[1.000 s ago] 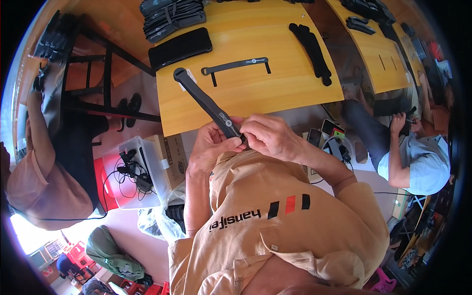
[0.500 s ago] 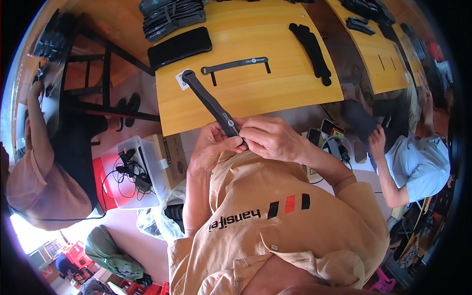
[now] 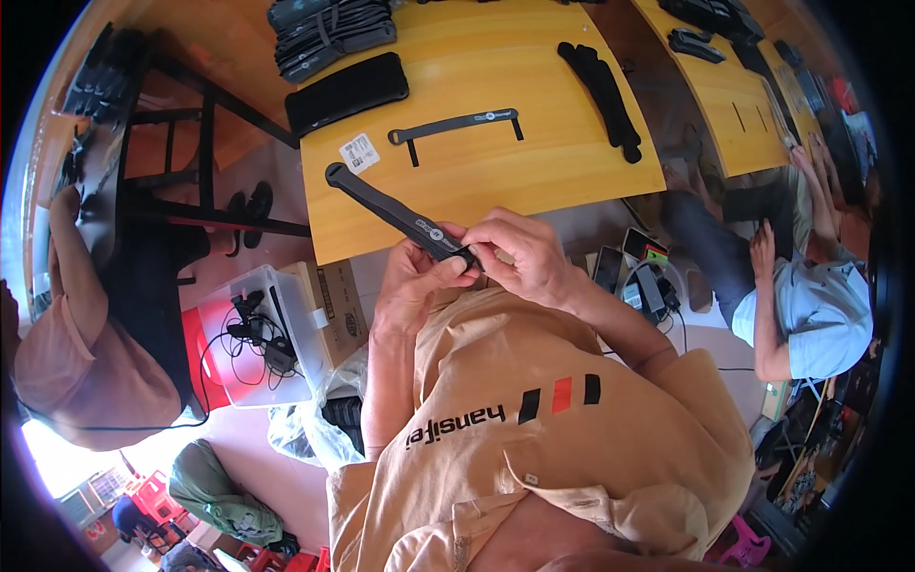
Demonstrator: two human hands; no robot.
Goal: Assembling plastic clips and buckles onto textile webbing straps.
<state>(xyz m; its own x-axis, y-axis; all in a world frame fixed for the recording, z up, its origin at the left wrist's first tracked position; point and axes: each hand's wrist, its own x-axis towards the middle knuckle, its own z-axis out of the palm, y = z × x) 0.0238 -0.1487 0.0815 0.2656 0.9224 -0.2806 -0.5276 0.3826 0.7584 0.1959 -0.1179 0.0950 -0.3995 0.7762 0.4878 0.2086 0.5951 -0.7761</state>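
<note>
A dark grey strap (image 3: 386, 208) with a round looped end and pale print runs up and left from my fingers, out over the table's near edge. My left hand (image 3: 419, 278) is closed around its near end, thumb on top. The fingers of my right hand (image 3: 519, 255) pinch the strap's tip beside the left thumb. On the table ahead lies a similar strap (image 3: 448, 126), with two short black strips (image 3: 414, 153) below it. A small white printed label (image 3: 359, 152) lies near the held strap's looped end.
On the yellow table (image 3: 534, 172) are a black pouch (image 3: 348, 93), a stack of dark straps (image 3: 334, 33) and a black bundle (image 3: 600, 100). A clear bin (image 3: 272, 334) with cables stands lower left. People sit left and right (image 3: 810, 315).
The strap's looped end has swung left and down, uncovering the white label. My right hand has turned slightly at the strap's tip. The person at right has moved their arm.
</note>
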